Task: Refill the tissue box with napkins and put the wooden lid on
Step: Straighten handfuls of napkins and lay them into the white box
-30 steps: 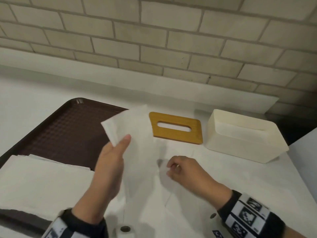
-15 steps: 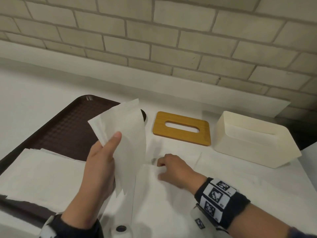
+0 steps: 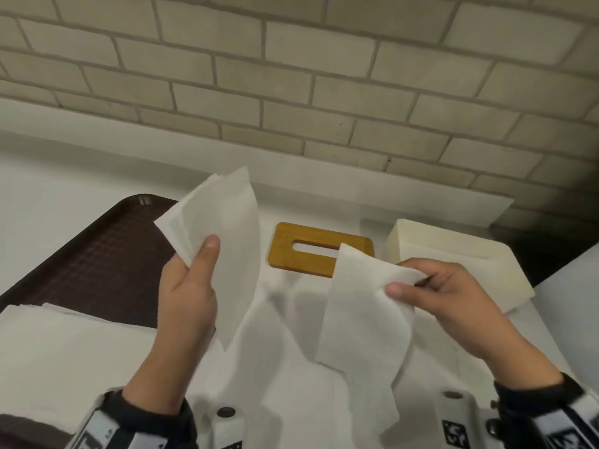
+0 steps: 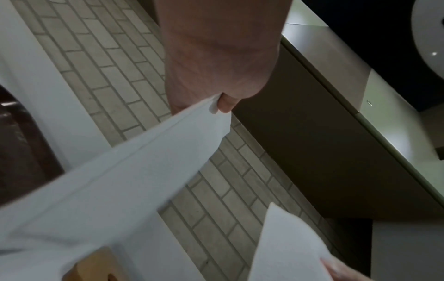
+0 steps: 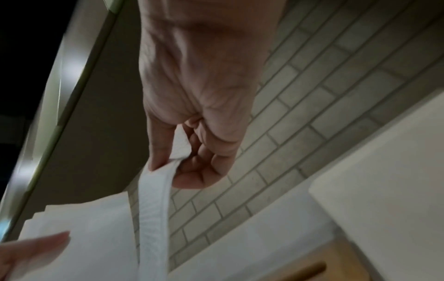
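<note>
On the left, a stack of napkins is lying on the brown tray, and my left hand is pinching a folded bundle of napkins upright above the tray's edge. At centre, the wooden lid is lying flat on the white counter; my right hand is pinching a single napkin, hanging in front of the lid. On the right, the tissue box is standing open just beside the lid

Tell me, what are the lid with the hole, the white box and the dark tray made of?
The lid looks like wood or bamboo: honey-brown, smooth, a faint sheen. The box seems to be matte cream plastic, with plain even walls. The tray is probably dark brown plastic: its surface has a fine grid texture and the rim shines a little.
</note>
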### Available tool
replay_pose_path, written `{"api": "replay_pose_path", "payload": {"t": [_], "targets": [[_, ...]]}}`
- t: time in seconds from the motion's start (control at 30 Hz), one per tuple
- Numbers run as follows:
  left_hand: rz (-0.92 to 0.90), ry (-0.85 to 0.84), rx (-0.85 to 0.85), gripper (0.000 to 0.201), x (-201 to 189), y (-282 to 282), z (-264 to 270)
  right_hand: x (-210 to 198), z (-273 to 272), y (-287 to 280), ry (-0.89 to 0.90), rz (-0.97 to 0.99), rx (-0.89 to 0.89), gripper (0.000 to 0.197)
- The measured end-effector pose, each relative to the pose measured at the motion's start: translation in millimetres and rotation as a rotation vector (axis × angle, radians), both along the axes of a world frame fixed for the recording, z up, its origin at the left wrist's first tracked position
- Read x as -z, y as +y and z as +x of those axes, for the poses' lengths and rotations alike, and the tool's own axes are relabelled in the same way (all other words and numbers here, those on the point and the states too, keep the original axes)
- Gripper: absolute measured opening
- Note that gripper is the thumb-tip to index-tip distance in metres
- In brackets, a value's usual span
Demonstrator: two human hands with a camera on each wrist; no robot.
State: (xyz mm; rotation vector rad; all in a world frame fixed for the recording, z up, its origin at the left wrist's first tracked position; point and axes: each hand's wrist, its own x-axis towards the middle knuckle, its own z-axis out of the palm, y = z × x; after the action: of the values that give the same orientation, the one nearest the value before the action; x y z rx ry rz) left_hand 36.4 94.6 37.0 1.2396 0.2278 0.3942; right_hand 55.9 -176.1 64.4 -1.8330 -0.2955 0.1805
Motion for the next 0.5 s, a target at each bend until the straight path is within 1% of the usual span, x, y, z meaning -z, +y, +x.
{"api": "replay_pose_path", "payload": {"t": [0.07,0.13,0.2,0.23,0.3,0.33,0.4,0.43,0.5], "targets": [[0.026,0.026,0.048,0.021,2,-9,5,-12,-4,-11,-0.011,0.037,-0.064,0.043],[0.01,0.096,0.177,0.019,3,-22,7,-23,-4,-15,-0.018,0.112,-0.114,0.046],[0.019,0.153,0.37,0.02,4,-38,7,-30,-1,-13,-0.033,0.193,-0.136,0.039],[0.027,0.167,0.444,0.02,4,-46,6,-30,3,-10,-0.036,0.219,-0.12,0.034],[-0.047,0.212,0.559,0.02,3,-58,8,-26,11,-2,-0.02,0.242,-0.032,0.02],[-0.108,0.236,0.614,0.026,3,-64,10,-22,15,2,-0.01,0.256,0.017,0.016],[-0.144,0.279,0.659,0.041,2,-71,14,-15,20,10,0.0,0.263,0.085,0.018],[-0.143,0.294,0.666,0.045,1,-73,15,-12,22,13,0.001,0.256,0.112,0.016],[-0.165,0.304,0.667,0.047,5,-74,18,-7,25,18,-0.017,0.233,0.165,0.005]]}}
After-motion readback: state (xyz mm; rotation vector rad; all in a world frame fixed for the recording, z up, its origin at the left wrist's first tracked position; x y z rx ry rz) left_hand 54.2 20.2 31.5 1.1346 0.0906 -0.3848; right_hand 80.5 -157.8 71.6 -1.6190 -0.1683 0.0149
